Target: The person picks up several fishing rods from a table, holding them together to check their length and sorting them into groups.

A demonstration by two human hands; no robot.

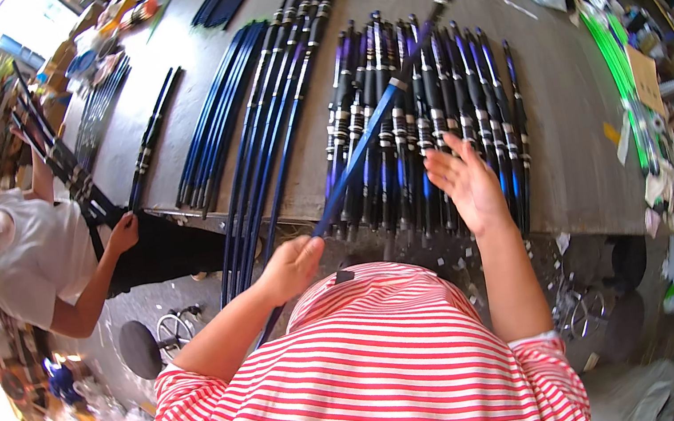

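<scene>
My left hand (295, 267) is closed around the blue shaft of a long fishing rod (368, 140), in front of my striped shirt. The rod slants up and to the right over a row of rods, its dark grip end near the table's far right. My right hand (470, 187) is raised above the near part of that row, fingers stretched out and apart, holding nothing. Beneath it lie many dark fishing rods (476, 96) side by side, with black grips, silver rings and blue-purple shafts. Whether my right fingertips touch any rod I cannot tell.
Longer blue rods (268, 101) lie left of the row, overhanging the grey table's (578, 168) near edge. Beyond them are shorter blue rods (217, 119) and a small dark bundle (153, 139). At left, a co-worker (46, 248) holds several rods. Bright green rods (613, 62) line the right side.
</scene>
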